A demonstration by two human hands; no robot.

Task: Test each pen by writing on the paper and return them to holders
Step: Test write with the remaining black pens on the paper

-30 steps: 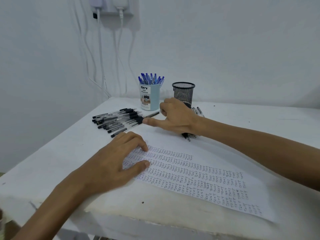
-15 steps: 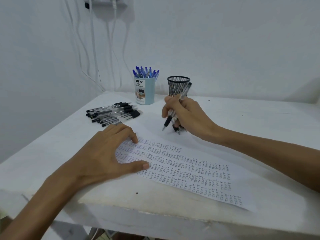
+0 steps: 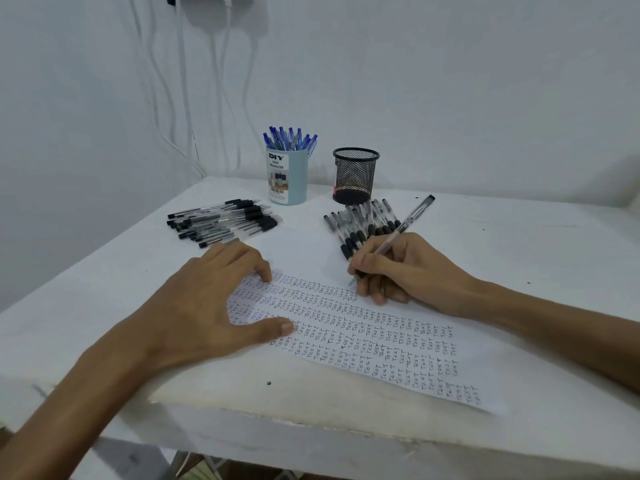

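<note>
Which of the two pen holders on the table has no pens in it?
The black mesh holder, the right one: nothing sticks out above its rim, while the light blue holder to its left is packed with blue pens.

Head view: looking forward and down from above the near edge of the table [image 3: 104, 306], facing the wall [image 3: 450, 81] behind it.
Framing: taking in most of the tabletop wide, the far left corner sitting left of centre.
Nearness: hanging close over the paper [image 3: 381, 341]; the left hand [image 3: 204, 306] and right hand [image 3: 408, 271] are filling the middle, forearms cutting across both bottom corners.
Far end: the blue holder [image 3: 287, 178] and mesh holder [image 3: 355, 176] are standing well back, upper centre.
</note>
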